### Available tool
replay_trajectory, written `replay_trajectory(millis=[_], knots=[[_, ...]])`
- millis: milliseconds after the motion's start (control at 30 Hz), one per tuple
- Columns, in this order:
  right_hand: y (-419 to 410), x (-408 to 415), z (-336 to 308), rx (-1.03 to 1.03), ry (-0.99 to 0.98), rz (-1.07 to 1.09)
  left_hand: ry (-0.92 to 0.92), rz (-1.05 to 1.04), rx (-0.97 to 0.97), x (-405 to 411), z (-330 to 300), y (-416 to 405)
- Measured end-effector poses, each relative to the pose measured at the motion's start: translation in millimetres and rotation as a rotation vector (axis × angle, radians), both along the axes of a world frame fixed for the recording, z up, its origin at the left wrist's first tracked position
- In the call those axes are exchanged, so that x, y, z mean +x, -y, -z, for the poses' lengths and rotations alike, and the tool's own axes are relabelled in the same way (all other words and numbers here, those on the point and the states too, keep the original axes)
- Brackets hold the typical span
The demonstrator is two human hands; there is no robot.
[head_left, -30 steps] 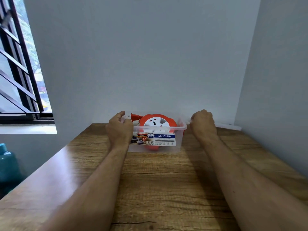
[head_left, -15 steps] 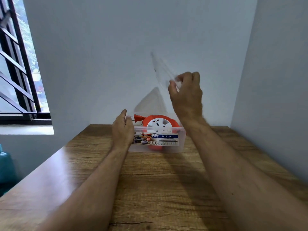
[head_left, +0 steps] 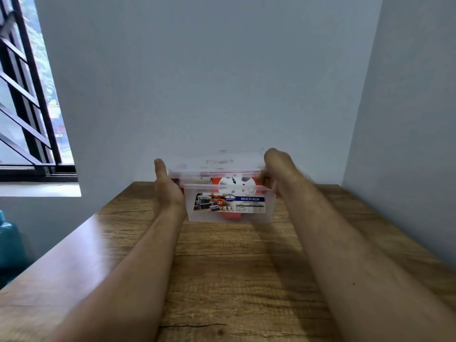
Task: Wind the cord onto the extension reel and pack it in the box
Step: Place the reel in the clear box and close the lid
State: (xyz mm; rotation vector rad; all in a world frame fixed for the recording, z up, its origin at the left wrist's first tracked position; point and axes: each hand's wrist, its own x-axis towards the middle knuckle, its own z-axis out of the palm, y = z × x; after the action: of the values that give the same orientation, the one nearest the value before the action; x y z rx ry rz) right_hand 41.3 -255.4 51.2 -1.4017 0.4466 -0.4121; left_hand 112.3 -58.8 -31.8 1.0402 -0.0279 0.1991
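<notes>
A clear plastic box (head_left: 269, 213) with a printed label stands at the far middle of the wooden table. Inside it sits the orange extension reel (head_left: 237, 186) with its white socket face up. A clear lid (head_left: 217, 164) hovers flat just above the box rim, slightly blurred. My right hand (head_left: 278, 169) grips the lid's right end. My left hand (head_left: 165, 186) is pressed against the left side of the box and the lid's left end, thumb up. The cord is hidden from view.
The wooden table (head_left: 222, 280) runs to grey walls behind and on the right. A barred window (head_left: 27, 95) is at the left. Something teal (head_left: 9, 245) stands on the floor beside the table's left edge.
My right hand took the lid from the table's back right, lifted it high, and has now brought it down flat over the box. My left hand stayed at the box's left side.
</notes>
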Motion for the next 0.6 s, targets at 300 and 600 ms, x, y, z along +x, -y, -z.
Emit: replay_trajectory(millis=[300,600], knots=[[26.5,-0.7,7.9,-0.740,-0.204,0.256,-0.044,-0.101,0.129,12.2,-1.0,-3.2],[45.2,12.0,20.6,-0.751,-0.279,0.172,-0.105,-0.107,0.165,21.4,-1.8,-8.5]])
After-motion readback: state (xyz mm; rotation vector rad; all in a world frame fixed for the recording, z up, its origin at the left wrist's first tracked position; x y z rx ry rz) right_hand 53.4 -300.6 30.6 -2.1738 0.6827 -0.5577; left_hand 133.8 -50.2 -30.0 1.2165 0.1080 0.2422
